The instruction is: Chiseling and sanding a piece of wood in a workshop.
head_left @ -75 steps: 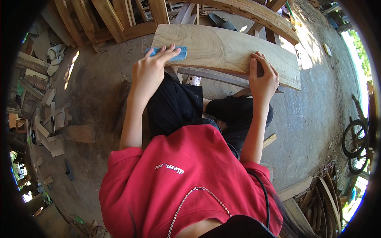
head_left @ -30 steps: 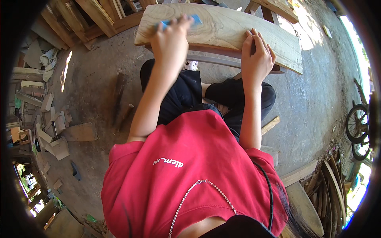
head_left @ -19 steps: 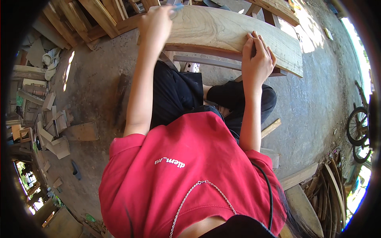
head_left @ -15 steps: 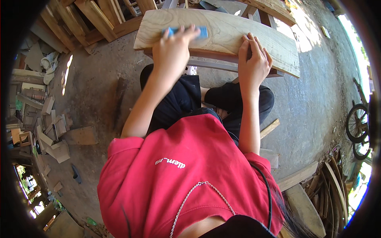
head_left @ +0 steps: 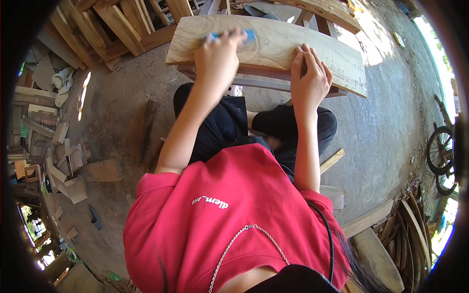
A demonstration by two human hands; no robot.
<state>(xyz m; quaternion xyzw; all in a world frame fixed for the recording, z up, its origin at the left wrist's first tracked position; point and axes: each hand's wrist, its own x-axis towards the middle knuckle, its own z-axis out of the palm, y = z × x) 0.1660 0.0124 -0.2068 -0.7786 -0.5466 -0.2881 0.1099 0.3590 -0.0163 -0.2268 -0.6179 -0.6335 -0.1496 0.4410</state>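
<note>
A pale wooden board (head_left: 278, 41) with a strong grain lies crosswise in front of me on a low support. On its left part my left hand (head_left: 216, 61) is closed over a flat blue sanding block (head_left: 249, 37), pressed to the top face. Motion smears these fingers and the block a little. My right hand (head_left: 311, 73) rests on the board's near edge, right of the middle, its fingers stretched out over the top. Under the board shows a reddish-brown frame (head_left: 264, 71); my hands and the board hide part of it.
Wooden frames (head_left: 117, 24) lean at the far left. Offcuts (head_left: 68, 166) lie in a heap on the concrete floor (head_left: 122, 97) to the left. Curved strips (head_left: 408, 234) and planks (head_left: 369, 217) are piled at near right. A bicycle wheel (head_left: 439, 150) stands at the right edge.
My left hand has shifted slightly right and nearer, still over the sanding block on the board's left part. The right hand stays almost where it was, on the near edge.
</note>
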